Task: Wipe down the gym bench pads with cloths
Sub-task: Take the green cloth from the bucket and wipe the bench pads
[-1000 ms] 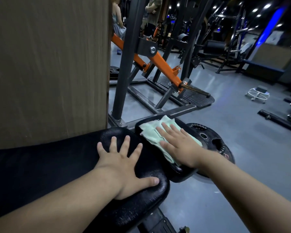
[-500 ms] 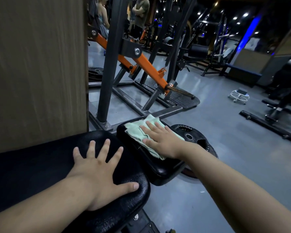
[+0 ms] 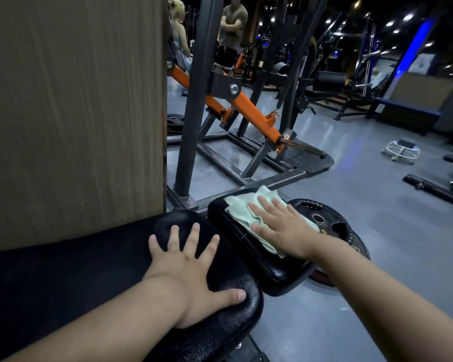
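A long black bench pad (image 3: 76, 270) runs from the lower left to the centre. My left hand (image 3: 194, 278) lies flat on its end with fingers spread. Beyond it sits a smaller black seat pad (image 3: 230, 226), tilted a little. A pale green cloth (image 3: 242, 209) lies spread on that pad. My right hand (image 3: 280, 228) presses flat on the cloth with straight fingers, covering its near part.
A brown wall panel (image 3: 73, 113) rises close on the left. A grey and orange machine frame (image 3: 246, 108) stands just behind the pads. Black weight plates (image 3: 324, 220) lie on the floor under my right wrist. Two people stand far back.
My right hand and the cloth stay on the small pad, shifted slightly along it. My left hand keeps its flat place on the long pad. The view swung left, then back right.
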The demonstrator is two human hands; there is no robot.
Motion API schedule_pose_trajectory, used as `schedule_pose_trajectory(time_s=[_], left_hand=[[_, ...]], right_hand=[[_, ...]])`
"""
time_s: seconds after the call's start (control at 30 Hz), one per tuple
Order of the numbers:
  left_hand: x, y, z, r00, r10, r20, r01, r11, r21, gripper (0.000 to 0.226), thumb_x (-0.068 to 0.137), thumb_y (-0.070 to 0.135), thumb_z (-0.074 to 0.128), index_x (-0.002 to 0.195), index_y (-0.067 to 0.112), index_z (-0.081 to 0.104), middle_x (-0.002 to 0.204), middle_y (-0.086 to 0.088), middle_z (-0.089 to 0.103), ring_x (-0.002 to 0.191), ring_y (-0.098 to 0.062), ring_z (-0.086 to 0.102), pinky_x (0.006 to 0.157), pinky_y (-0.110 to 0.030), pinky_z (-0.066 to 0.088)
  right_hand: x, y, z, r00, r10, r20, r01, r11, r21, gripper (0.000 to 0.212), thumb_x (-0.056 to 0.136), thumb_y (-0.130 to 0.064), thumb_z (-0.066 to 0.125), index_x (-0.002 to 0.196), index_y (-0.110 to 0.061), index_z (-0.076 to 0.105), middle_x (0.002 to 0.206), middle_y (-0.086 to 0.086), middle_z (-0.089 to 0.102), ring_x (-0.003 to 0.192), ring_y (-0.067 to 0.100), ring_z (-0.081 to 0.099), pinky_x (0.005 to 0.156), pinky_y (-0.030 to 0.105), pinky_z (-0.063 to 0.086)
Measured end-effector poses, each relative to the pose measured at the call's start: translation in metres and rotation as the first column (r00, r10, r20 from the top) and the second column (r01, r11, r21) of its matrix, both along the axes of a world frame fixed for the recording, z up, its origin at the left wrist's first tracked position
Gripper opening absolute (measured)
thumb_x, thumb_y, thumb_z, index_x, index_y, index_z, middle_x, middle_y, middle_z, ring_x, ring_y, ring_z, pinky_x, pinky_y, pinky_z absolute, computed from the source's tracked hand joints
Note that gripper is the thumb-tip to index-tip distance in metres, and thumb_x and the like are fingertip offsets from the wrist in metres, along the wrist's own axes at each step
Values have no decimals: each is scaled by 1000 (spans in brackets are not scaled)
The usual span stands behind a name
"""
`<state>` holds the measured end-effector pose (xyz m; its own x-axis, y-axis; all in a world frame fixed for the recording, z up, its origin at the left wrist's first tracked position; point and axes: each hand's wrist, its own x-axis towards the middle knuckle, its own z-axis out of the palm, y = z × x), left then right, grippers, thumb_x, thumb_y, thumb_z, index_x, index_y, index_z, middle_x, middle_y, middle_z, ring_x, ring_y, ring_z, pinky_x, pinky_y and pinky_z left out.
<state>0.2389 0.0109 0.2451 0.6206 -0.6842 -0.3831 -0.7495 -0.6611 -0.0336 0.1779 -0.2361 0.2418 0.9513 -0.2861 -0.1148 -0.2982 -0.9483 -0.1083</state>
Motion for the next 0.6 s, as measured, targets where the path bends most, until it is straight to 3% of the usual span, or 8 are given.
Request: schedule_pose_trajectory(time_s=[0.2, 0.37, 0.47, 0.6], left_hand=[[0, 0, 0, 1000, -3, 5, 3, 1000, 1, 114, 66, 100, 13, 153, 37, -24, 159, -6, -35, 147, -44, -27, 115, -69, -9], [0, 0, -2, 1000, -5, 22, 5, 1000, 1, 114, 65, 101, 12, 153, 37, -24, 160, -7, -33, 147, -44, -25, 115, -69, -8], [0, 0, -2, 999, -8, 32, 8, 1000, 3, 115, 65, 101, 11, 153, 37, -24, 161, -7, -33, 148, -44, -24, 115, -69, -7], [0, 0, -2, 999, -13, 40, 13, 1000, -2, 114, 65, 100, 10, 152, 37, -25, 160, -7, -34, 148, -44, -24, 115, -69, -7]], right_hand=[[-75, 28, -6, 997, 12, 71, -9, 999, -40, 71, 83, -76, 0, 150, -55, 2, 162, -20, -12, 150, 8, -17, 119, 31, -13], [-70, 30, -8, 994, 14, 105, -15, 1000, 16, 60, 88, -69, 5, 147, -60, 9, 162, -22, -6, 150, 7, -13, 121, 33, -11], [-42, 14, -1, 998, 32, 56, -34, 999, 42, 47, 103, -55, 21, 149, -55, 11, 162, -22, -2, 151, 7, -10, 122, 36, -8], [4, -9, 5, 999, 46, 8, -47, 998, 48, 53, 105, -48, 27, 155, -45, 10, 164, -16, -2, 151, 11, -10, 120, 39, -10]])
